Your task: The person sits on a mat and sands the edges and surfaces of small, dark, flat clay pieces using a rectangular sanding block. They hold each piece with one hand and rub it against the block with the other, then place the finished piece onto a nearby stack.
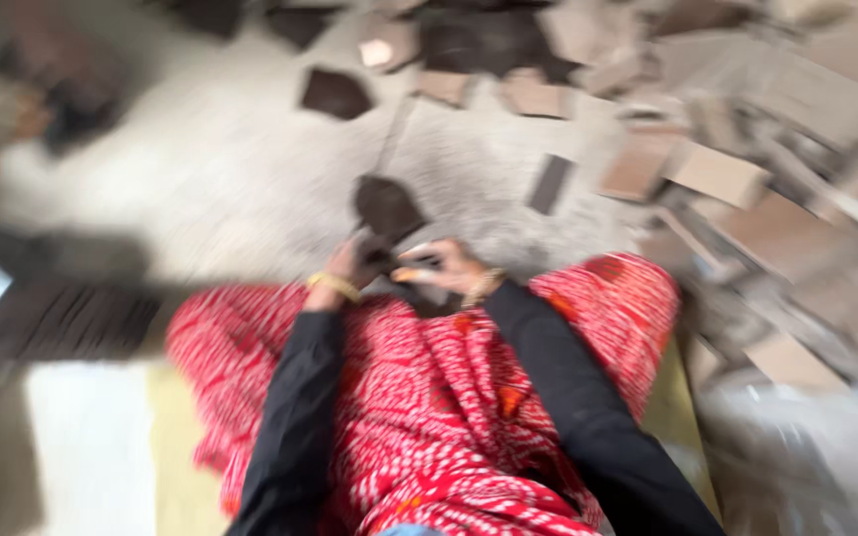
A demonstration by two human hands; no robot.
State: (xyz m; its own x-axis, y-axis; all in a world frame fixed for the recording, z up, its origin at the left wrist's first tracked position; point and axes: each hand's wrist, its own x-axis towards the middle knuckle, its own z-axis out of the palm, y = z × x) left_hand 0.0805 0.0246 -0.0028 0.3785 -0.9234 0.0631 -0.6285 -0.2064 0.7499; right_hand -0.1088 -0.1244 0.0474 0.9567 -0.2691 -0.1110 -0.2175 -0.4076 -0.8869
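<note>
The head view is blurred by motion. My left hand (348,268) and my right hand (446,268) meet just past my knees, over a red and white patterned cloth (429,397) on my lap. Both hands grip a dark, flat, roughly square piece (386,210) that sticks up and away from me above my fingers. A yellow bangle sits on each wrist, and both arms wear black sleeves.
Several dark and tan flat pieces (335,93) lie scattered on the grey floor ahead. A heap of brown and grey slabs (717,169) fills the right side. A dark ribbed mat (62,320) lies at left, with a pale yellow cushion (176,447) under me.
</note>
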